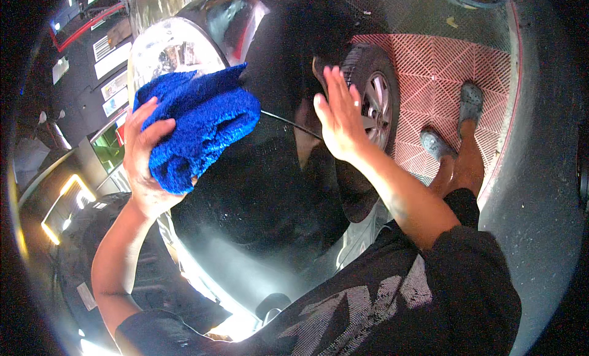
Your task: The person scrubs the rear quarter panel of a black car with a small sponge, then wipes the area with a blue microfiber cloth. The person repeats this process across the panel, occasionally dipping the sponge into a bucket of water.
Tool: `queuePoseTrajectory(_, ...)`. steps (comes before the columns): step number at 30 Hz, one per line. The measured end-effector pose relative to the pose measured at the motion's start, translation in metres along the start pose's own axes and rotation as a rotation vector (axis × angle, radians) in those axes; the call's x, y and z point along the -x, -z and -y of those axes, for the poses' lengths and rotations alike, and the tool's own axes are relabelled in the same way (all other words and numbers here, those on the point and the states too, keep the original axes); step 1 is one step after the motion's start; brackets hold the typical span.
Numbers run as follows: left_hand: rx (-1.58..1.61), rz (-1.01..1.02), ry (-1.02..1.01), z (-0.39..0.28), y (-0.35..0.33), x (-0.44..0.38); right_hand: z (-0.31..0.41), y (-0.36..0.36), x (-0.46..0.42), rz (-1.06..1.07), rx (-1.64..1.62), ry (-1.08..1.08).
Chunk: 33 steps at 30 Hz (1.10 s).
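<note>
My left hand (145, 144) grips a bunched blue microfiber towel (202, 121). The towel overlaps the lower part of a car's clear headlight (177, 48); whether it presses on the lens or the dark bodywork cannot be told. My right hand (340, 117) is empty, back of the hand up, fingers extended and a ring on one finger. It appears over the black front fender (257, 186), beside the wheel (378, 98); contact with the paint is unclear. A thin panel seam (290, 123) runs between the two hands.
Red plastic grid tiles (432, 80) cover the floor beside the wheel, where feet in grey clogs (470, 98) stand. A dark floor strip (538, 172) curves along the right. Bright reflections lie across the lower bodywork. Lit lamps (69, 204) and wall panels (112, 61) show at left.
</note>
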<state>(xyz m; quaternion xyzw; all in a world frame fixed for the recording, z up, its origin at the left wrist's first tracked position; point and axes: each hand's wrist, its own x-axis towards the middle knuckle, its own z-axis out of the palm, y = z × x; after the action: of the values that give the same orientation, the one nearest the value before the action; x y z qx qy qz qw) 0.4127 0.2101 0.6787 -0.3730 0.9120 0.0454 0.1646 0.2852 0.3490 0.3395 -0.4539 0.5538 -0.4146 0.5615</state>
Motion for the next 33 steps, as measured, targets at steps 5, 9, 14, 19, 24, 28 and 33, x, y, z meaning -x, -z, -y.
queuePoseTrajectory(5, 0.059, -0.025, -0.031, 0.001, -0.004, -0.008, -0.03, 0.008, -0.073, 0.002, -0.065, -0.145)
queuePoseTrajectory(9, 0.069, 0.0, -0.017, 0.002, -0.001, -0.001, -0.001, 0.015, -0.029, 0.127, -0.098, -0.141)
queuePoseTrajectory(14, 0.068, 0.031, -0.002, 0.007, -0.001, -0.003, -0.048, 0.016, -0.132, 0.027, -0.036, -0.257)
queuePoseTrajectory(19, 0.085, 0.077, 0.033, 0.007, 0.005, 0.006, -0.012, 0.017, -0.084, 0.142, -0.245, -0.324)
queuePoseTrajectory(24, 0.116, 0.096, 0.038, 0.01, 0.003, 0.003, -0.051, 0.015, -0.147, 0.029, -0.119, -0.394)
queuePoseTrajectory(28, 0.121, 0.109, 0.05, 0.008, 0.006, 0.006, -0.022, 0.028, -0.12, 0.164, -0.278, -0.486)
queuePoseTrajectory(33, 0.125, 0.097, 0.033, 0.009, 0.004, -0.002, -0.069, 0.025, -0.163, 0.055, -0.218, -0.501)
